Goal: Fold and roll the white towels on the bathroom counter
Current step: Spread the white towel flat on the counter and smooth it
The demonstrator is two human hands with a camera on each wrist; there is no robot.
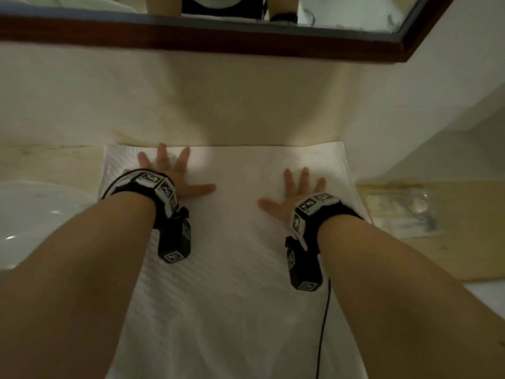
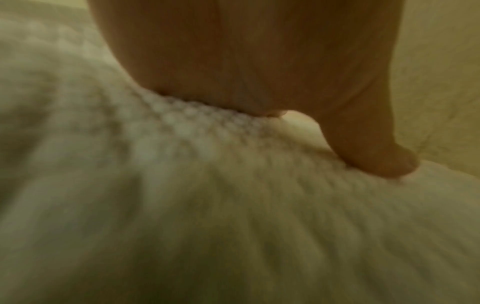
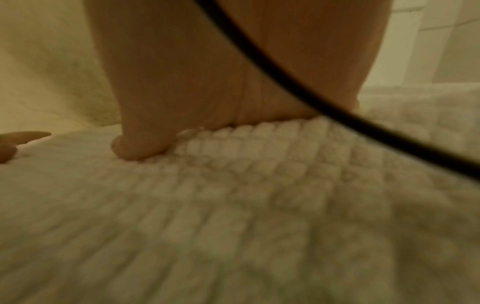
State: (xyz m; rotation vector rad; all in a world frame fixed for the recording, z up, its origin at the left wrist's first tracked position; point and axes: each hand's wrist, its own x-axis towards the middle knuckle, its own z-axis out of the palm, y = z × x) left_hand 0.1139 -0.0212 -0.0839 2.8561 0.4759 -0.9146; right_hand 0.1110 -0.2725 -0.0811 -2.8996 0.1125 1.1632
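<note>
A white waffle-textured towel (image 1: pixel 235 242) lies flat on the counter, running from the back wall toward me and over the front edge. My left hand (image 1: pixel 175 173) presses flat on its far left part with fingers spread. My right hand (image 1: pixel 295 192) lies flat on the right side, fingers also spread. In the left wrist view the palm (image 2: pixel 233 72) and thumb press into the towel (image 2: pixel 233 205). The right wrist view shows the same: the palm (image 3: pixel 207 82) flat on the towel (image 3: pixel 233 216), with a black cable (image 3: pixel 337 115) crossing in front.
A white sink basin (image 1: pixel 35 214) sits at the left. A clear plastic packet (image 1: pixel 401 212) lies on the wooden counter (image 1: pixel 464 255) at the right. A mirror with a dark wooden frame (image 1: pixel 218 39) hangs above the cream back wall. A black cable (image 1: pixel 323 324) trails from my right wrist.
</note>
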